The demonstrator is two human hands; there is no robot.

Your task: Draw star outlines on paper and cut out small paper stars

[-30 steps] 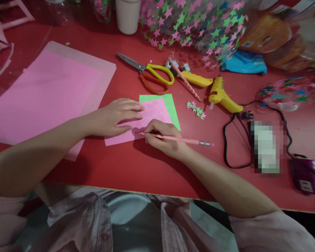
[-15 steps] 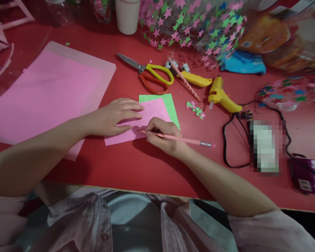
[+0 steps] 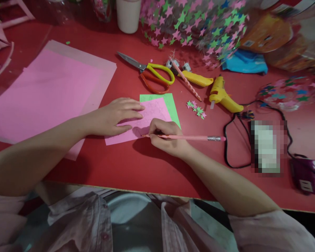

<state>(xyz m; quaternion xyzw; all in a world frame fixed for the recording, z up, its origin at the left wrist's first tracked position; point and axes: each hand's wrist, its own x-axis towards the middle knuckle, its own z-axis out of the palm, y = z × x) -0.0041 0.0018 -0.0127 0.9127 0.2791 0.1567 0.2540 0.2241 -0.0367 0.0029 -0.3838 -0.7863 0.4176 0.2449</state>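
Observation:
A small pink sheet of paper (image 3: 160, 108) lies on the red table, partly over a green sheet (image 3: 170, 101). Pencil outlines show on the pink one. My left hand (image 3: 115, 117) rests flat across its left part, fingers stretched out. Between the fingertips of my right hand (image 3: 166, 136) is a pink pencil (image 3: 194, 137). The pencil's tip touches the paper near the lower edge, beside a short curved line. Its metal band and eraser point to the right.
Large pink sheets (image 3: 55, 91) lie to the left. Beyond my hands are scissors (image 3: 147, 71), a second pencil (image 3: 186, 80), a yellow cutter (image 3: 196, 78) and small foam stars (image 3: 196, 109). To the right are a yellow glue gun (image 3: 223, 96), its black cord and a purple box (image 3: 308, 175).
My right hand has shifted slightly right and down, and the pencil lies flatter. A curved line now shows by the tip. My left hand stays put.

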